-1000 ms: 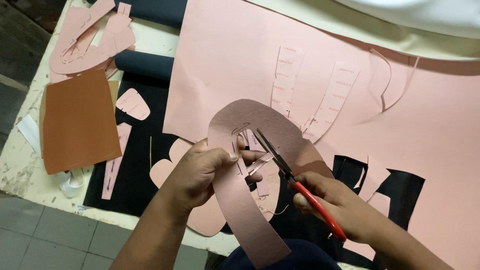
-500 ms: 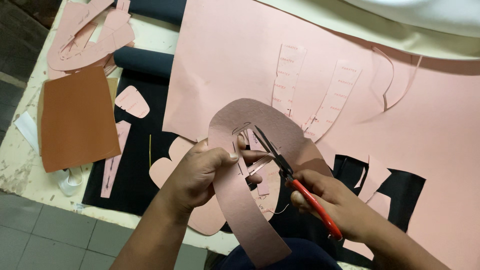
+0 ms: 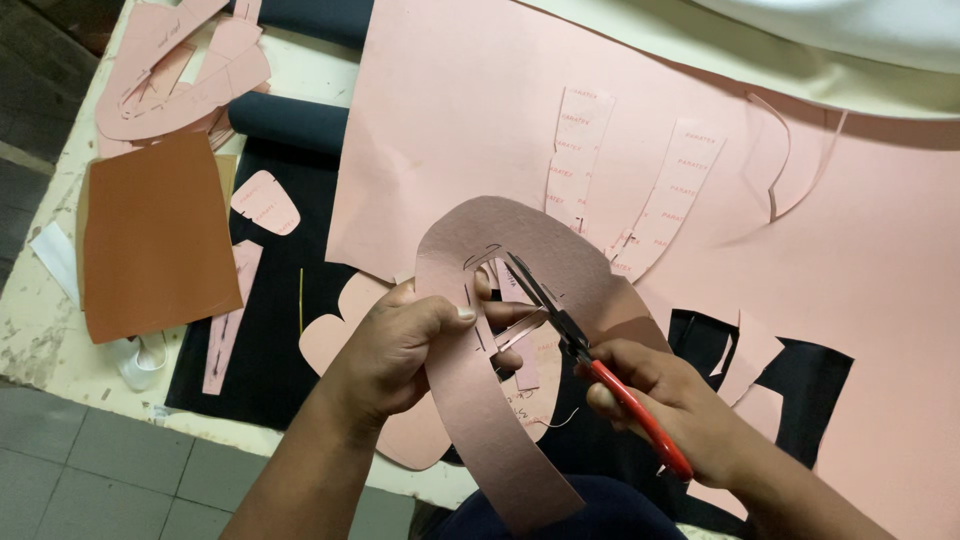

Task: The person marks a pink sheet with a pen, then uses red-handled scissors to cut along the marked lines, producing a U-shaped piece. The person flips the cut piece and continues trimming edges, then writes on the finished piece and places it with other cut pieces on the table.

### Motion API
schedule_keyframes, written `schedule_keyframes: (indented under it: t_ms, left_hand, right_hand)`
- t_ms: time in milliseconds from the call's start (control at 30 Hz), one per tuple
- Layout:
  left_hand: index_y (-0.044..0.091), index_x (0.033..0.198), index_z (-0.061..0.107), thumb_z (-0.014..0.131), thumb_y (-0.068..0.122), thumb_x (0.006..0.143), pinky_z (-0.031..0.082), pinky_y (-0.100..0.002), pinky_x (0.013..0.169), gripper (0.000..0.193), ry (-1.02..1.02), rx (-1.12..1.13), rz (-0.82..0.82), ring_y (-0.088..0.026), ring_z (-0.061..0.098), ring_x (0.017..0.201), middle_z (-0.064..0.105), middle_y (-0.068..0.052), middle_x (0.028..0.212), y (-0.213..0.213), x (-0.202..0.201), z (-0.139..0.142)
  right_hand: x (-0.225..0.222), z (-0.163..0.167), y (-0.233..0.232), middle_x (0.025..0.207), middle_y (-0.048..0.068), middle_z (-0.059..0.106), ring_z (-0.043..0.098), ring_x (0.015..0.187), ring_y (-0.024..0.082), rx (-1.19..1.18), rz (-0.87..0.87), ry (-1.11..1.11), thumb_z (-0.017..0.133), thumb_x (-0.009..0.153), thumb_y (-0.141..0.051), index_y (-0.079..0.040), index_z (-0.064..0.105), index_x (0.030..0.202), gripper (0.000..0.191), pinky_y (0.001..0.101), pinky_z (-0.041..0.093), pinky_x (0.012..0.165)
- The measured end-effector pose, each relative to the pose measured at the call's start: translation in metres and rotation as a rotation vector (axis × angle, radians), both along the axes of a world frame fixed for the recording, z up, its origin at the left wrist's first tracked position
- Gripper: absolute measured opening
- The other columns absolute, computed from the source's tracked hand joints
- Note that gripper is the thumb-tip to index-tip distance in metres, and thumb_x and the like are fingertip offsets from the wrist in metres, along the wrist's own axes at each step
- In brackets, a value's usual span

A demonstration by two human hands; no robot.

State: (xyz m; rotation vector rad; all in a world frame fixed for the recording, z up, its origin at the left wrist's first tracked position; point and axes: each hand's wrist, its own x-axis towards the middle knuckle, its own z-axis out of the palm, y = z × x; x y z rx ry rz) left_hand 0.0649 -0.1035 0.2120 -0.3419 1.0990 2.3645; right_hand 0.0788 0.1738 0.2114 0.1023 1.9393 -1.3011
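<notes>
The left hand [image 3: 400, 345] grips a curved pink card piece [image 3: 480, 400] above the counter [image 3: 40, 340]. The right hand [image 3: 680, 405] grips red scissors [image 3: 590, 355], snipping its inside edge. Next cut needs care.

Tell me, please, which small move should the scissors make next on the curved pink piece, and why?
Probably close the scissors for one short snip. Their blades are open on the inner edge of the curved pink piece, the left hand pinches it beside the blades, and the right hand grips the red handles.
</notes>
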Motion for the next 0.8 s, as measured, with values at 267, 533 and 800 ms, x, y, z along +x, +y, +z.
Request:
schedule_keyframes:
  t_ms: [267,533,800]
  left_hand:
    - [-0.008,0.121,0.052,0.046,0.005,0.09,0.067,-0.039,0.074,0.033,0.025,0.033,-0.013,-0.037,0.077,0.085,0.071,-0.035,0.112,-0.003,0.001,-0.006]
    - [-0.008,0.124,0.051,0.047,0.025,0.116,0.06,-0.036,0.085,0.035,0.237,0.091,0.479,-0.022,0.066,0.093,0.063,-0.016,0.103,-0.023,-0.006,-0.003]
    - [0.003,0.126,0.05,0.044,0.018,0.095,0.06,-0.04,0.081,0.035,-0.007,0.018,0.619,-0.024,0.068,0.092,0.066,-0.016,0.096,0.001,0.035,0.002]
  right_hand:
    - [-0.001,0.002,-0.002,0.066,-0.001,0.054,0.05,0.057,0.01,0.035,0.027,0.017,0.068,0.087,-0.04,-0.004,0.068,0.11,0.043,0.0253,0.041,0.054]
    - [0.017,-0.021,0.026,0.093,0.006,0.065,0.059,0.086,0.014,-0.247,0.12,-0.035,0.06,0.093,-0.048,-0.003,0.059,0.127,0.057,0.028,0.053,0.082]
    - [0.053,-0.113,0.067,0.124,0.014,0.07,0.065,0.105,0.024,-0.149,-0.474,-0.42,0.051,0.094,-0.044,-0.007,0.058,0.143,0.061,0.0381,0.049,0.086]
